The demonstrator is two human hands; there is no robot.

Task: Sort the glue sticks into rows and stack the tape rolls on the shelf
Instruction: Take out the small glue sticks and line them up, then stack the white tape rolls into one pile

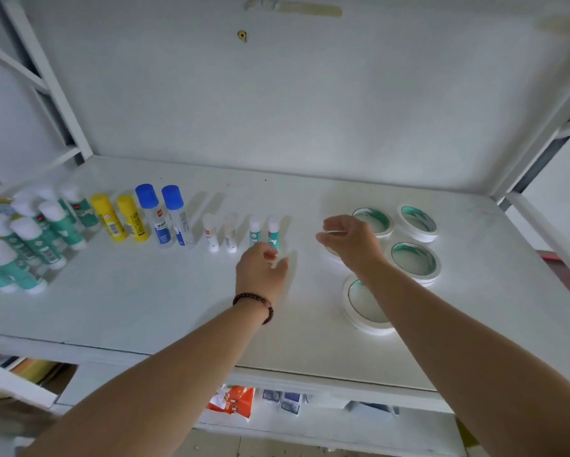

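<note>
Glue sticks stand in a row on the white shelf [178, 301]: two yellow ones [109, 219], two blue-capped ones [174, 216], two small white ones [211, 233] and two small teal ones [255, 230]. A cluster of larger teal sticks [33, 239] stands at the far left. My left hand [260, 270] is at the base of the rightmost teal stick [273, 230], fingers apart. My right hand [349, 242] is closed over a white tape roll [332, 254] with a green inner rim, mostly hidden by the hand. Other tape rolls [414, 262] lie flat to the right.
Two tape rolls [418, 222] lie near the back right and one [366, 306] lies partly under my right forearm. White shelf posts [540, 136] rise at both sides. On the lower shelf lie an orange packet [232, 400] and small blue packs [285, 402].
</note>
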